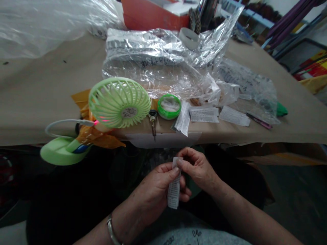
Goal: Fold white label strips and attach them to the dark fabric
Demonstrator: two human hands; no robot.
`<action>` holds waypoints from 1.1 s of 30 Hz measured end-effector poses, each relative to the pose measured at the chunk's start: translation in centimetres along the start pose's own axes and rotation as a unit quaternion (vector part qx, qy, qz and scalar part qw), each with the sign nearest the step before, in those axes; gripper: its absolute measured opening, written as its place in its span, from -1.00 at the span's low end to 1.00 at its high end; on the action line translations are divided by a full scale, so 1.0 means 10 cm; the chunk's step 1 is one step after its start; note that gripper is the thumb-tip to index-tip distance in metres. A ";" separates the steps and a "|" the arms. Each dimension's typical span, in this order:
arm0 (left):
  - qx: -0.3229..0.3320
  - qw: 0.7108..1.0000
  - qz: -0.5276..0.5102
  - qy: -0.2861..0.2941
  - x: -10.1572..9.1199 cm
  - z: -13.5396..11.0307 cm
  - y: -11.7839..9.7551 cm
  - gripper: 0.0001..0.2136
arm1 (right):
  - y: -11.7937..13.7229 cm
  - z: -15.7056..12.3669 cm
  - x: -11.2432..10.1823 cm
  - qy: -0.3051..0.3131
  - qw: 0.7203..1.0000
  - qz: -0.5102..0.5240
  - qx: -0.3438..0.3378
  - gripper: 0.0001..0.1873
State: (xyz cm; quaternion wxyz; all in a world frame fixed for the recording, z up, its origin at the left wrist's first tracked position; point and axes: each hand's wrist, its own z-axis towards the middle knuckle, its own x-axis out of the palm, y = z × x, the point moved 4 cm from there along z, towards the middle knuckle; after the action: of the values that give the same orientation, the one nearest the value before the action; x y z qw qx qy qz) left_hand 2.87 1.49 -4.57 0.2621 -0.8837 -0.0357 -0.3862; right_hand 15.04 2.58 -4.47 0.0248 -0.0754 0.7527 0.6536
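Over my lap, just below the table edge, I hold a narrow printed label strip (174,192) upright. My left hand (159,183) is closed on it, thumb across the front and fingers curled behind. With thumb and forefinger, my right hand (199,168) pinches the strip's top end. Whether it is one strip or a thin stack, I cannot tell. On the table just beyond lie more printed strips: a bundle (183,119), a middle pile (203,114) and a right pile (234,116). Left of them sits a round green-rimmed container (169,107) with pale contents.
A light green fan (120,102) with a white cable (61,123) stands at the table's front left. A pointed tool (153,124) and tweezers (259,121) lie near the edge. Behind are clear plastic bags (153,68), a tape roll (189,38) and a red box (153,17).
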 end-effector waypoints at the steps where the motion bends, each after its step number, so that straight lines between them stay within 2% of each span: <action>1: 0.001 1.000 0.001 -0.006 -0.01 0.00 -0.01 -0.85 | 0.02 -0.01 -0.01 -0.006 0.999 -0.029 -0.029 -0.91; 4: 0.007 1.000 0.006 -0.025 -0.03 -0.01 -0.03 -0.85 | 0.11 -0.05 -0.01 -0.014 0.982 -0.136 -0.131 -0.72; 7: 0.002 0.999 0.019 -0.030 -0.05 -0.01 -0.05 -0.83 | 0.16 -0.08 0.01 0.000 0.963 -0.195 -0.187 -0.67; 15: 0.002 0.999 0.034 -0.027 -0.05 -0.02 -0.05 -0.80 | 0.16 -0.07 0.05 0.020 0.956 -0.216 -0.197 -0.71; 18: 0.010 0.999 0.037 -0.030 -0.07 -0.01 -0.04 -0.81 | 0.13 -0.08 0.06 0.015 0.969 -0.180 -0.171 -0.68; 20: 0.020 0.998 0.042 -0.036 -0.09 -0.02 -0.05 -0.82 | 0.08 -0.06 0.05 -0.001 0.986 -0.116 -0.121 -0.68; 22: 0.035 0.997 0.049 -0.043 -0.09 -0.02 -0.06 -0.82 | 0.02 -0.02 0.05 -0.021 0.998 -0.025 -0.058 -0.77; 25: 0.061 0.994 0.065 -0.056 -0.09 -0.03 -0.08 -0.81 | -0.03 0.04 0.07 -0.039 0.996 0.077 0.007 -0.88; 29: 0.091 0.989 0.092 -0.073 -0.12 -0.03 -0.09 -0.79 | -0.03 0.10 0.15 -0.033 0.991 0.121 0.037 -0.81; 33: 0.140 0.974 0.150 -0.099 -0.19 -0.06 -0.13 -0.75 | -0.01 0.13 0.31 0.005 0.983 0.176 0.056 -0.79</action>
State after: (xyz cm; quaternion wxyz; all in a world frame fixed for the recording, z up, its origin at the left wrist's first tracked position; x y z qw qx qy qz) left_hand 0.80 2.62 -4.97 0.4334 -0.8673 0.0172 -0.2442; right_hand 11.94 3.57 -5.17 -0.0896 0.0565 0.7895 0.6045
